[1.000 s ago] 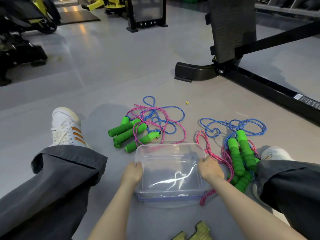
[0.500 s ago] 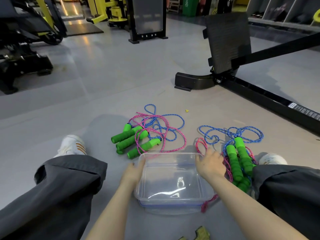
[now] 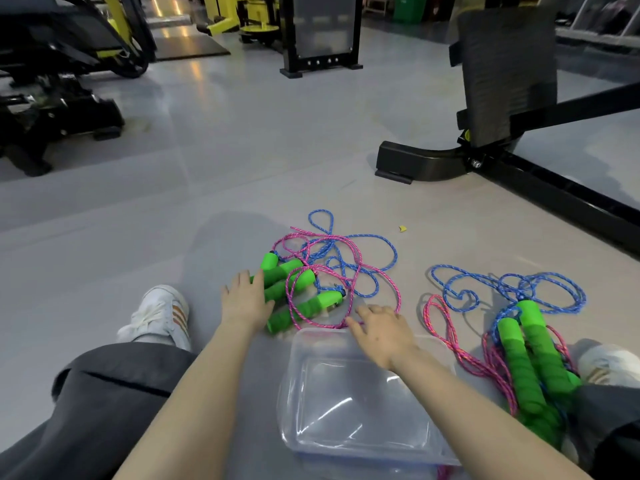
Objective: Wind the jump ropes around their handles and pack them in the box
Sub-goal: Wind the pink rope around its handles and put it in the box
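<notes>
**Position.** The clear rectangular plastic box (image 3: 346, 427) stands on the grey floor (image 3: 242, 174) with nothing in it. None of the rope is wound yet.
- Just beyond the box's far left corner lies a tangle of pink and blue braided cord (image 3: 349, 258) with green foam-sleeved handles (image 3: 287, 292).
- To the right of the box lies a second bundle of green handles (image 3: 530, 362), side by side.

**Hands.**
- The left hand (image 3: 247, 299) lies against the near ends of the handles beyond the box. Its fingers are straight and spread, so the grip is wide and holds nothing.
- The right hand (image 3: 381, 332) is over the box's far rim, grip also wide. Its fingertips are at a pink strand, but contact cannot be confirmed.

**Handling, assessed.**
- The ropes are probably light.
- The cord is limp, and the two colours are interlaced, so it is likely to snag.
- The handles look stiff under compressible, non-slip foam. Take a pair at mid-length and draw the cord free before winding.
</notes>
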Action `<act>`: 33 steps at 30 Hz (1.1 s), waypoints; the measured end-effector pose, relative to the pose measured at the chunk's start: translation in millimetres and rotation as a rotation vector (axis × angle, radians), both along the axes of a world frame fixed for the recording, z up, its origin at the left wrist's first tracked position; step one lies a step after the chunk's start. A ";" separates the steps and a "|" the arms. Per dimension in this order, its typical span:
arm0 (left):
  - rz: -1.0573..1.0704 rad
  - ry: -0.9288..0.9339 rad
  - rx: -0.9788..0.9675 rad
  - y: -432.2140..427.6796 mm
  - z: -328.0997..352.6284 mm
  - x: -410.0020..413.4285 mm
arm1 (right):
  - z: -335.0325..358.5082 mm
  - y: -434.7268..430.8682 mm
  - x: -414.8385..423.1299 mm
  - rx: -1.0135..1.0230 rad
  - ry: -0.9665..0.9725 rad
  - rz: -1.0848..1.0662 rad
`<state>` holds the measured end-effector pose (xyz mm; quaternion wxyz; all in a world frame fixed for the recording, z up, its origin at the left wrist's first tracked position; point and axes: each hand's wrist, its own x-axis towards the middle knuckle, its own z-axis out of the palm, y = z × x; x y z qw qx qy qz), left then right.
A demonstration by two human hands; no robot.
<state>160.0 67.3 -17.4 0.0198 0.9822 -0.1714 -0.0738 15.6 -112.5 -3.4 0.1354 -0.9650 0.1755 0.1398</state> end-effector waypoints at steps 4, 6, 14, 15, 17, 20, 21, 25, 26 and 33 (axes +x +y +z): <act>-0.007 0.100 0.143 -10.1 -16.1 19.4 | -7.1 -4.9 6.1 0.014 0.010 0.021; 0.002 0.062 0.209 -9.7 -23.5 19.3 | -7.6 -6.4 6.8 0.035 0.016 0.024; -0.113 -0.337 0.370 10.1 5.9 12.7 | 2.1 -7.2 8.7 0.080 -0.014 -0.022; -0.143 -0.411 0.362 15.5 19.5 16.7 | 7.6 -7.5 9.8 0.078 -0.026 -0.028; -0.230 -0.600 0.336 26.9 52.9 27.5 | 19.1 -9.1 13.2 0.068 -0.054 -0.029; -0.378 -0.932 0.381 44.1 105.8 45.8 | 41.3 -8.2 20.5 0.044 -0.111 -0.029; -0.409 -1.012 0.386 48.7 121.1 51.7 | 48.9 -7.1 23.5 0.051 -0.135 -0.035; -0.486 -1.243 0.385 55.5 172.6 59.6 | 86.4 0.7 34.2 0.124 -0.275 -0.025; -0.510 -1.284 0.398 55.1 181.8 56.3 | 96.4 2.9 36.3 0.166 -0.330 -0.028; -0.668 -1.410 0.213 30.6 207.6 25.2 | 146.9 6.8 46.9 0.195 -0.595 0.152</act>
